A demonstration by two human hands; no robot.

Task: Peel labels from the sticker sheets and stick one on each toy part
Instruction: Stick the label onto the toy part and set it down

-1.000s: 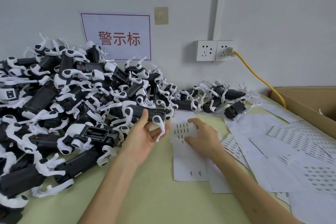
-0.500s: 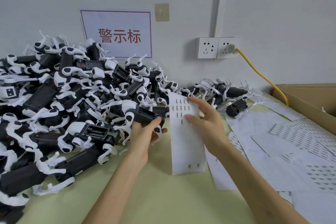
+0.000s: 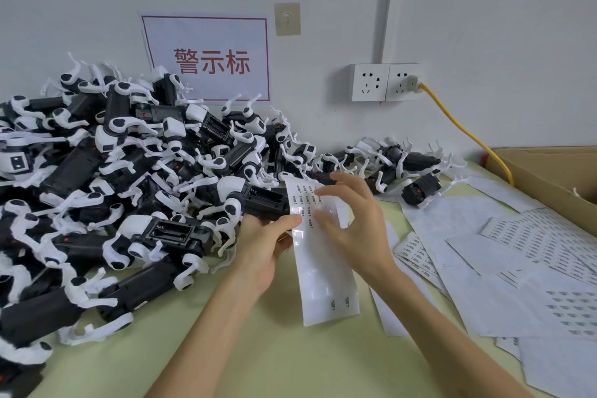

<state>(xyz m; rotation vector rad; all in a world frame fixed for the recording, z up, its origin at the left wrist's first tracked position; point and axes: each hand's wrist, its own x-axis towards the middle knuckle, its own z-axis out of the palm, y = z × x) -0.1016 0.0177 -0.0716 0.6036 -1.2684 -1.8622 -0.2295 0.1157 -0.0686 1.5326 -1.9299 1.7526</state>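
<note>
The left hand [image 3: 265, 252] pinches the left edge of the sticker sheet [image 3: 326, 281] under its thumb [image 3: 287, 223]. The end of a black toy part [image 3: 263, 202] seems to sit in the same grip, just left of the sheet. The right hand [image 3: 355, 226] lies over the sheet's upper half with its fingers spread and loosely bent. Thumb and forefinger are apart, and blur hides whether a nail has caught a label.

The step in hand looks like peeling one label from the printed rows [image 3: 307, 200] at the sheet's top. To do it well, the left thumb should hold the backing taut close to the chosen label. The right forefinger can then lift one corner and roll it back low, so the label does not curl or tear. The toy part's flat face should be turned up beside the sheet, ready for the label.

Both forearms reach in from below the sheet, the left one angling right and the right one angling left, so the wrists converge at it. The sheet hangs lifted off the green table [image 3: 258, 349], its lower end free.

The big pile of toy parts [image 3: 113, 171] lies to the sheet's left, and loose sheets [image 3: 517, 252] lie to its right.
</note>
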